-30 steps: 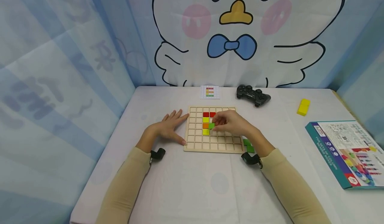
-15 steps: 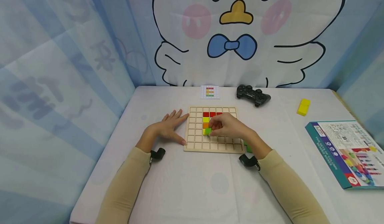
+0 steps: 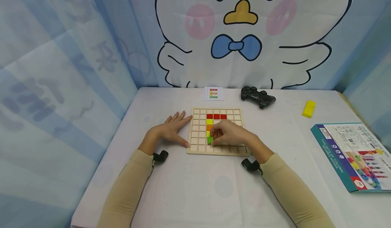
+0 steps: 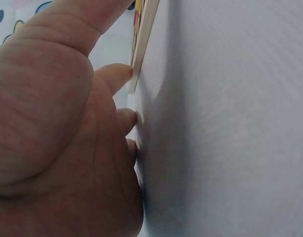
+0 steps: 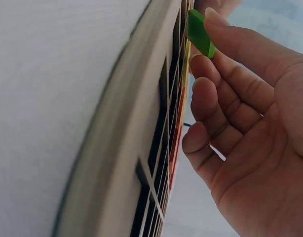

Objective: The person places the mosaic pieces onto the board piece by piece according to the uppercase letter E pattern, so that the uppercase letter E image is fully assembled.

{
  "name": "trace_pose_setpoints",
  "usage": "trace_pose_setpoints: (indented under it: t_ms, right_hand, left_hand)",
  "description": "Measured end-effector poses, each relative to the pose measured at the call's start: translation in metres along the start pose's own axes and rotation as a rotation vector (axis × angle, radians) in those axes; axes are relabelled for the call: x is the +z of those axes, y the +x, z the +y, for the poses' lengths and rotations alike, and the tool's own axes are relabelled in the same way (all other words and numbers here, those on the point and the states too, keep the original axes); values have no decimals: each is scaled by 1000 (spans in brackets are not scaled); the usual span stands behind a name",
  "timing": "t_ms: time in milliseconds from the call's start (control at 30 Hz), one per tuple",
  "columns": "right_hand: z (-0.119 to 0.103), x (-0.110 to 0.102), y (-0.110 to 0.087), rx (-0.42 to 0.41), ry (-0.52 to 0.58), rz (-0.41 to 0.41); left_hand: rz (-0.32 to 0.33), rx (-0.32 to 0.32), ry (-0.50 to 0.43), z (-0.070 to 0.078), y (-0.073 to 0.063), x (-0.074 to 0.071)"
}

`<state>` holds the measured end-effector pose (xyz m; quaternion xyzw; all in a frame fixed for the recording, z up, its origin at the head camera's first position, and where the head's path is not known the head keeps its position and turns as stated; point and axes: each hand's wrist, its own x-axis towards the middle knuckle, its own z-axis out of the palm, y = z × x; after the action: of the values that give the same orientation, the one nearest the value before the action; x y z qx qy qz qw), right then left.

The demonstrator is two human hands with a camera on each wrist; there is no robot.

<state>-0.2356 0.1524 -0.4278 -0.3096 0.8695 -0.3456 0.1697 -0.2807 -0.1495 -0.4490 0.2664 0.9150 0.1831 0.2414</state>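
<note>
A wooden grid board (image 3: pixel 198 149) lies on the white table. Three red squares (image 3: pixel 216 116) form a row in it, with a yellow square (image 3: pixel 209 122), an orange square (image 3: pixel 209 128) and another yellow square (image 3: pixel 208 133) in a column below the leftmost. My right hand (image 3: pixel 230 133) pinches a green square block (image 3: pixel 210 140) at the cell under that column; the right wrist view shows the block (image 5: pixel 200 33) tilted between thumb and fingers, close over the grid. My left hand (image 3: pixel 171 129) lies spread at the board's left edge, thumb and index fingertip touching it.
Behind the board lie a pattern card (image 3: pixel 213 93) with coloured squares and a black game controller (image 3: pixel 258 97). At the right are a yellow block (image 3: pixel 309 109) and a blocks box (image 3: pixel 354 156). A printed curtain (image 3: pixel 189 68) hangs behind the table.
My right hand has moved the green block down and slightly left, from beside the orange square to below the lower yellow one. The third red square has come into view. The left hand stays put.
</note>
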Motion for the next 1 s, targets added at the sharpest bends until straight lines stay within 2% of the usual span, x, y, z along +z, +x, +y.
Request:
trace_pose_setpoints:
  t_ms: [633,1000]
  right_hand:
    - [1,4,2,-21,6,10]
    - [2,6,3,-25,-25,12]
  left_hand:
    - [1,-11,-3,2,0,0]
    - [4,-10,2,2,0,0]
